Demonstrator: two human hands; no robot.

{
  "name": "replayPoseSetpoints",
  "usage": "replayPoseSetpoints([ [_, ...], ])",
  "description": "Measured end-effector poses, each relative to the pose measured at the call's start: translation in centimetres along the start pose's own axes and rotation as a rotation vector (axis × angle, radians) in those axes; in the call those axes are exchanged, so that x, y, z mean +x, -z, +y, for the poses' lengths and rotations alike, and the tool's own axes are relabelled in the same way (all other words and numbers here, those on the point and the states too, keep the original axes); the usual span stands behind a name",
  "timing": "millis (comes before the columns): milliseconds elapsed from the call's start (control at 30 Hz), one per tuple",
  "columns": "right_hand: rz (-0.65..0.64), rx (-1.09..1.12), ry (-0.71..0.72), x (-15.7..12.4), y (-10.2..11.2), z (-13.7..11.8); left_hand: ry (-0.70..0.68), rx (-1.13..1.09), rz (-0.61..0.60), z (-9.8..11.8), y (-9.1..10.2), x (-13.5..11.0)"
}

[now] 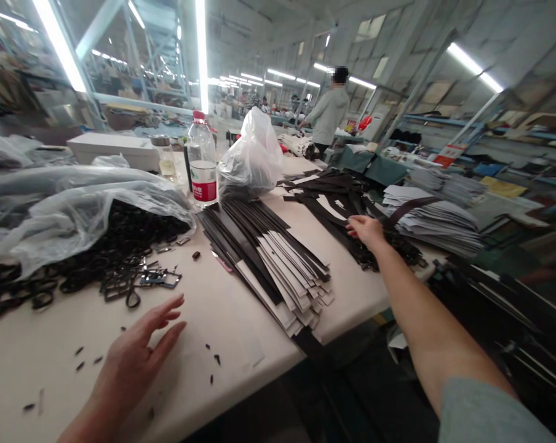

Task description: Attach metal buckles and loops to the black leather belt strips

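My left hand (pixel 137 354) hovers over the near left of the table, fingers stretched out and thumb apart, holding nothing. Ahead of it lie metal buckles (pixel 160 277) and a heap of black loops (pixel 88 252). My right hand (pixel 366 231) reaches out over a tangled pile of dark straps (pixel 326 200), some with white faces. Its fingers are loosely bent and slightly apart, with nothing visible held; whether the fingertips touch a strap is unclear. Between my hands a fanned bundle of black and white strips (pixel 273 264) rests on the table, its near ends at the edge.
Clear plastic sheeting (pixel 75 197) partly covers the loops. A red-capped bottle (pixel 203 163), a white plastic bag (pixel 254 154) and a white box (pixel 114 151) stand behind. Stacked grey sheets (pixel 430 218) are at right. A person (pixel 328 117) in grey stands farther back.
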State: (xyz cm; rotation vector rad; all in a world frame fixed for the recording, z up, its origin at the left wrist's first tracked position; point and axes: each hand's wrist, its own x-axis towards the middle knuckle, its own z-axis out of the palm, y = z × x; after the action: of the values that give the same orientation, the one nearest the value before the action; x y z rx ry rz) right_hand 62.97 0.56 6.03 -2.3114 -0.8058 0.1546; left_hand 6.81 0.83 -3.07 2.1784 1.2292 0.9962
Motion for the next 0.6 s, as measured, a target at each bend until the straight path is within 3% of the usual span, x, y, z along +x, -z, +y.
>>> replayPoseSetpoints([
  [133, -0.181, -0.089, 0.052, -0.8, -6.3, -3.2, -0.062, 0.025, -0.014, -0.1, 0.0, 0.1],
  [267, -0.325, -0.172, 0.093, -0.6, -10.5, -6.0, -0.091, 0.037, -0.009, -0.1, 0.0, 0.1],
  [433, -0.471, -0.235, 0.133, 0.2, -13.4, -8.0, -0.132, 0.047, -0.023, 0.3, -0.2, 0.2],
  [600, -0.511, -0.204, 0.085, 0.4, -14.2, -8.5, -0.135, 0.068, -0.026, 0.7, -0.2, 0.3],
])
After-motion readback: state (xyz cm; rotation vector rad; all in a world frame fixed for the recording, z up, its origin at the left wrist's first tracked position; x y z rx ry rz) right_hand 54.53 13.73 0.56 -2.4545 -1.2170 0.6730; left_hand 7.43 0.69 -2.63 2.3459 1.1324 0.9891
